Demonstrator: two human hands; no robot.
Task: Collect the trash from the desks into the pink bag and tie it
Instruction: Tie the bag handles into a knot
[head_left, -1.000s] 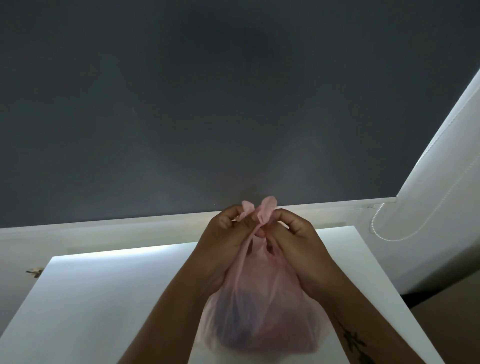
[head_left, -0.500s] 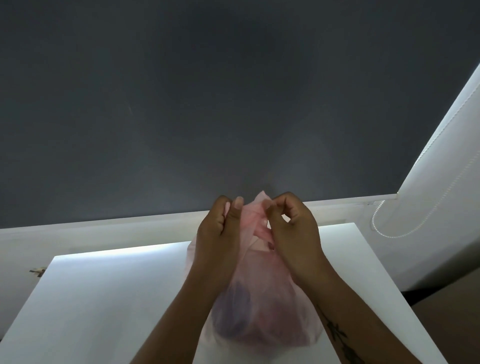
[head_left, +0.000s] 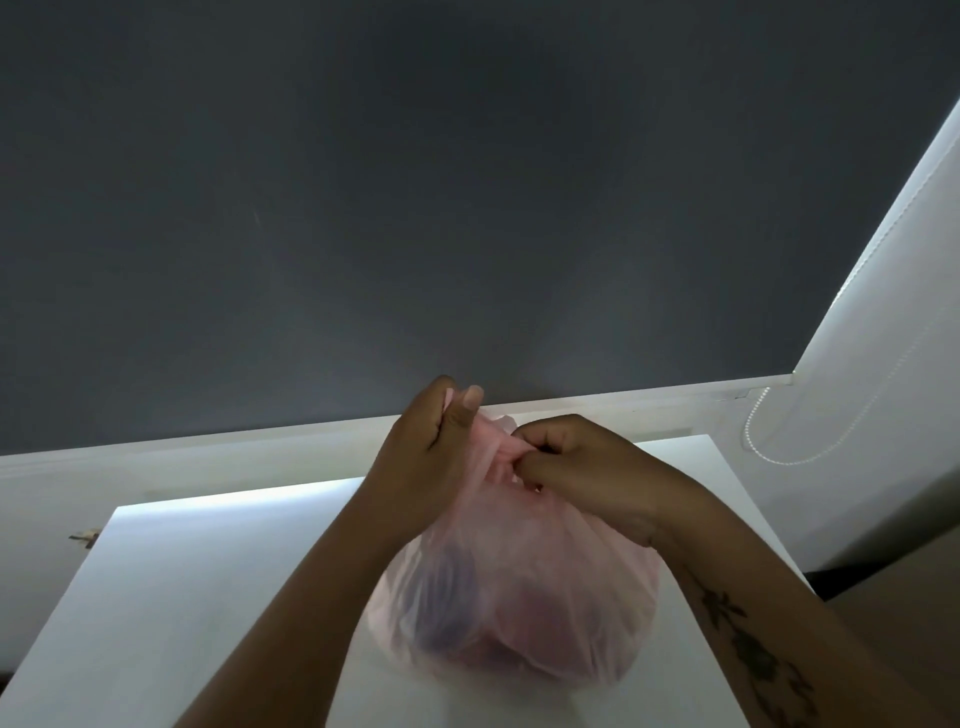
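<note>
The pink bag (head_left: 519, 597) sits full and rounded on the white desk (head_left: 182, 597), with dark and reddish shapes showing through its thin plastic. Its top is gathered into twisted strips between my hands. My left hand (head_left: 431, 457) is raised at the bag's upper left, thumb and fingers pinched on one strip of the bag's top. My right hand (head_left: 587, 478) is lower, at the upper right, fingers curled and pinching the other strip at the bag's neck.
A dark grey wall (head_left: 415, 208) rises behind the desk above a white ledge (head_left: 208, 457). A white window blind (head_left: 883, 338) with a beaded cord (head_left: 769, 452) slants at the right. A small brownish scrap (head_left: 85, 537) lies past the desk's left edge.
My hands have drawn apart at the bag's top: the left rose and pulled its strip up and left, the right dropped and pulled toward the right. The bag stays on the desk.
</note>
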